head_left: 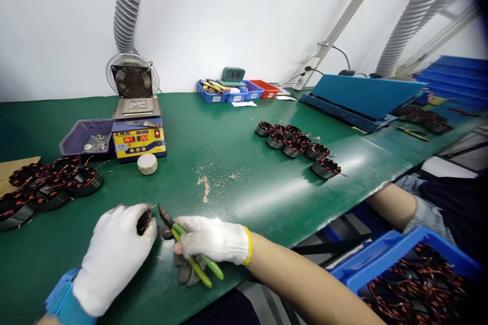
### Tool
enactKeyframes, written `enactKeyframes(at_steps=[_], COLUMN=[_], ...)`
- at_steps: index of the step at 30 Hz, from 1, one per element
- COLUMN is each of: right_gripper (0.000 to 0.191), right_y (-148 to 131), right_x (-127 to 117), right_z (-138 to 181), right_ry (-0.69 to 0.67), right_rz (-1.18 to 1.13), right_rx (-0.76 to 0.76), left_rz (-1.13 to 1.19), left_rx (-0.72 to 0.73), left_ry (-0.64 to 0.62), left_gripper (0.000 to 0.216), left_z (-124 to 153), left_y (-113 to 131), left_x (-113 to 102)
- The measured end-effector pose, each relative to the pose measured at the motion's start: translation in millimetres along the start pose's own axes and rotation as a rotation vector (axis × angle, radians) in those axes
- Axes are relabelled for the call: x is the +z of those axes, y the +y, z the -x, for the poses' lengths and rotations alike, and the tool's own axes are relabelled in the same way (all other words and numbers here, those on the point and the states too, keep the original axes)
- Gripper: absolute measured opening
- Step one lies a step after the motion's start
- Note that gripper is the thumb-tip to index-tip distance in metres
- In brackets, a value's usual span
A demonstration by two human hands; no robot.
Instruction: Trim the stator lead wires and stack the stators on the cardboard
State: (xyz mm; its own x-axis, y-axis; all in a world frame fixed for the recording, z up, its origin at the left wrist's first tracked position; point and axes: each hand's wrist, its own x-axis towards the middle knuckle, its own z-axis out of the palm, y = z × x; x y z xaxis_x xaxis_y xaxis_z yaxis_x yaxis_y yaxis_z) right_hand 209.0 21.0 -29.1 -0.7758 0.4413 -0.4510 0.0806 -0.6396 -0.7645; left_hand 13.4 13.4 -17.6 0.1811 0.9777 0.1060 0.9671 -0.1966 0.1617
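My left hand (pixel 118 254), in a white glove, is closed around a copper-wound motor stator (pixel 144 222); most of the stator is hidden by the fingers. A thin wire end sticks up from it. My right hand (pixel 211 241), gloved in white with a yellow cuff, grips green-handled cutting pliers (pixel 198 269). The dark jaws of the pliers are just right of the stator, close to the wire end; whether they touch it I cannot tell. Small copper clippings (pixel 206 188) lie scattered on the green bench top (pixel 251 208) beyond my hands.
Several stators (pixel 293 148) stand at the right, more stators (pixel 49 190) at the left. A yellow-blue solder pot (pixel 140 139), purple tray (pixel 86 134) and round white block (pixel 147 164) are behind. A blue crate (pixel 354 274) of stators and a person's arm (pixel 392 205) are at the right.
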Motion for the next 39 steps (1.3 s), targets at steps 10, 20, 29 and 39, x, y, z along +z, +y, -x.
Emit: enactKeyframes(at_steps=[10, 20, 29, 39], right_gripper=[0.029, 0.042, 0.062, 0.058], right_y=[-2, 5, 30, 28], right_x=[5, 2, -5, 0], right_z=[-1, 1, 22, 31], right_ry=[0.114, 0.215, 0.355, 0.328], right_rz=[0.080, 0.273, -0.120, -0.067], right_rx=[0.038, 0.041, -0.287, -0.195], left_rz=[0.031, -0.031, -0.157, 0.139], left_rx=[0.044, 0.160, 0.337, -0.049], left_ry=[-0.012, 0.086, 0.032, -0.025], left_gripper=[0.030, 0.028, 0.023, 0.035], left_z=[1, 2, 29, 17], left_y=[-3, -7, 6, -12], left_x=[-1, 0, -7, -28])
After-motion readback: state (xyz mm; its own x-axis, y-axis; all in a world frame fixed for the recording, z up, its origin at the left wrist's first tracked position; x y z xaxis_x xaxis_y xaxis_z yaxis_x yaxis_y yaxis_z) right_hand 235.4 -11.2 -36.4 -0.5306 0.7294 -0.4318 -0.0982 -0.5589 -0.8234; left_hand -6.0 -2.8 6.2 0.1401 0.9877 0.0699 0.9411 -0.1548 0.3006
